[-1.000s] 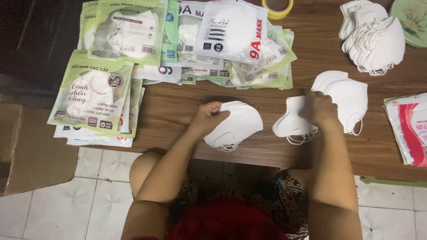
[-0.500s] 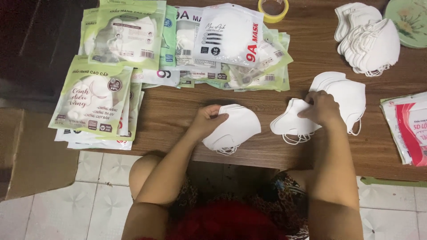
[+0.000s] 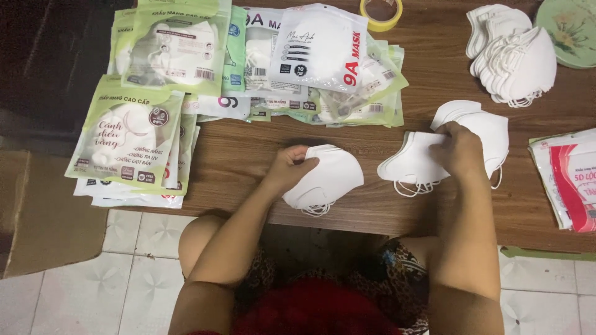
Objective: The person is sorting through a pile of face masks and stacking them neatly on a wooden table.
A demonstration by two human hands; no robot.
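Near table's front edge, left hand gripped a white folded mask stack; right hand pinched another soft stack; bare wood table between.

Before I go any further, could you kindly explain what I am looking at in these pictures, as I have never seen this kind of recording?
There is no machine here. A person wears a camera on the head, so the view looks down at their own two bare hands over a brown wooden table.

The left hand holds a small stack of white face masks near the table's front edge. The right hand grips another white mask, which lies against a few more masks.

Further back are sealed mask packets in green and white, a roll of yellow tape, a loose pile of masks, a green plate, and red-and-white packets at the right edge.
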